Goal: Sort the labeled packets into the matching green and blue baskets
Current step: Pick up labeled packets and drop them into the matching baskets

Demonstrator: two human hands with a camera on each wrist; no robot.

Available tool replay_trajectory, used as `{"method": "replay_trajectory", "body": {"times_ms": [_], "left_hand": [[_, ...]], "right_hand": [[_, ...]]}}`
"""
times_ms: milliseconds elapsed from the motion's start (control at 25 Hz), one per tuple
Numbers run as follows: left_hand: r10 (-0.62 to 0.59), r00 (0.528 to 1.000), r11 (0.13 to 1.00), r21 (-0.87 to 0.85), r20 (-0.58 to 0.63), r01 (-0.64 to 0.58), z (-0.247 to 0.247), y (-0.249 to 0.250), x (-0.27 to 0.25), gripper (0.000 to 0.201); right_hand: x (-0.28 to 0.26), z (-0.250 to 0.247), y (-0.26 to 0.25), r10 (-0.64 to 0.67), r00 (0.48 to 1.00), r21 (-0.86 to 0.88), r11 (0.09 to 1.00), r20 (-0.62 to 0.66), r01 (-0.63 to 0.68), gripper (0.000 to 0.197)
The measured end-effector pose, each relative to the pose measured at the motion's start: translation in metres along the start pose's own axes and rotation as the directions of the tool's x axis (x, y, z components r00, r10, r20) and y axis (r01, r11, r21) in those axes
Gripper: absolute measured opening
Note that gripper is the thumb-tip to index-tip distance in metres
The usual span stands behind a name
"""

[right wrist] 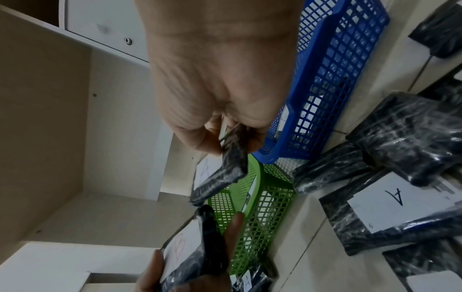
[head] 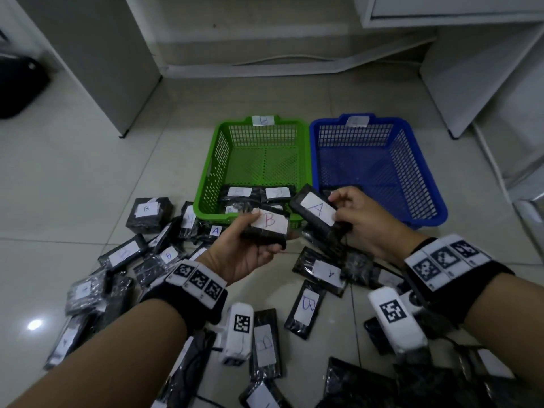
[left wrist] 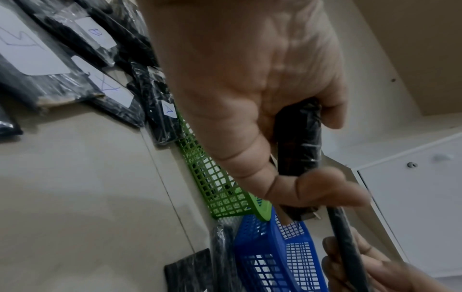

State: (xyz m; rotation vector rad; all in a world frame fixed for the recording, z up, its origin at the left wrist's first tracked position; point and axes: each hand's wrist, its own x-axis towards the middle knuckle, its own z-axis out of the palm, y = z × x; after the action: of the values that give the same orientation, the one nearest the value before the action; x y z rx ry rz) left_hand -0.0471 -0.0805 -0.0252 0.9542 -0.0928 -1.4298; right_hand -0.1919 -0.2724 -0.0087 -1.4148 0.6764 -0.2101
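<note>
My left hand (head: 250, 245) holds a black packet labeled B (head: 269, 226) just in front of the green basket (head: 215, 160), label up. My right hand (head: 357, 213) pinches a black packet labeled A (head: 316, 210) by its right end, above the near left corner of the blue basket (head: 412, 160). In the left wrist view my fingers (left wrist: 325, 189) curl round the B packet (left wrist: 298, 138). The right wrist view shows the A packet (right wrist: 225, 173) hanging from my fingertips (right wrist: 207, 138). Several labeled packets (head: 256, 194) lie in the green basket's near end.
Many black labeled packets (head: 307, 307) are strewn over the tiled floor in front of both baskets and to the left (head: 148, 210). White cabinets (head: 482, 66) stand behind and to the right of the baskets. A dark object (head: 20, 86) sits at the far left.
</note>
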Motion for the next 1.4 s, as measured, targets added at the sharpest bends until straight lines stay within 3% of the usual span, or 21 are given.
{"method": "replay_trajectory", "body": {"times_ms": [120, 240, 480, 560, 680, 800, 920, 960, 1120, 1240, 1400], "left_hand": [[0.057, 0.991, 0.996, 0.072, -0.124, -0.049, 0.005, 0.001, 0.005, 0.039], [0.15, 0.961, 0.978, 0.179, -0.232, -0.109, 0.009, -0.001, 0.011, 0.029], [0.313, 0.909, 0.889, 0.421, -0.276, -0.179, 0.01, 0.001, 0.029, 0.015], [0.392, 0.876, 0.826, 0.526, -0.28, -0.202, 0.009, 0.002, 0.038, 0.016], [0.506, 0.8, 0.77, 0.586, -0.321, -0.252, 0.002, 0.006, 0.054, 0.035], [0.62, 0.717, 0.657, 0.712, -0.32, -0.25, -0.002, 0.019, 0.071, 0.028], [0.723, 0.635, 0.419, 0.903, -0.273, -0.089, 0.001, 0.038, 0.09, 0.027], [0.728, 0.633, 0.359, 0.933, -0.265, -0.023, 0.001, 0.042, 0.096, 0.028], [0.606, 0.741, 0.215, 0.957, -0.288, 0.196, -0.003, 0.042, 0.129, 0.032], [0.512, 0.783, 0.113, 0.932, -0.353, 0.346, -0.011, 0.037, 0.149, 0.032], [0.489, 0.823, -0.083, 0.924, -0.29, 0.374, -0.025, 0.04, 0.16, 0.041]], "right_hand": [[-0.001, -0.004, 0.002, -0.017, 1.0, -0.011, 1.0, -0.004, 0.017, 0.031], [-0.001, -0.008, 0.004, -0.029, 0.999, 0.001, 1.0, -0.012, 0.029, 0.03], [0.003, -0.02, 0.011, -0.002, 0.998, 0.003, 1.0, -0.055, 0.002, 0.028], [0.004, -0.022, 0.012, 0.026, 0.997, 0.057, 0.998, -0.073, -0.022, 0.026], [0.009, -0.029, 0.014, 0.031, 0.985, 0.091, 0.996, -0.167, -0.016, 0.024], [0.021, -0.04, 0.017, 0.005, 0.966, 0.055, 0.998, -0.26, 0.009, 0.022], [0.032, -0.053, 0.015, -0.011, 0.949, 0.005, 1.0, -0.316, 0.013, 0.026], [0.036, -0.058, 0.013, -0.015, 0.942, -0.002, 1.0, -0.336, 0.015, 0.029], [0.053, -0.079, 0.007, -0.021, 0.892, -0.022, 1.0, -0.451, 0.013, 0.03], [0.061, -0.094, 0.015, -0.009, 0.85, -0.051, 0.998, -0.527, -0.022, 0.027], [0.077, -0.108, 0.03, 0.029, 0.79, -0.089, 0.99, -0.612, -0.105, 0.028]]}}
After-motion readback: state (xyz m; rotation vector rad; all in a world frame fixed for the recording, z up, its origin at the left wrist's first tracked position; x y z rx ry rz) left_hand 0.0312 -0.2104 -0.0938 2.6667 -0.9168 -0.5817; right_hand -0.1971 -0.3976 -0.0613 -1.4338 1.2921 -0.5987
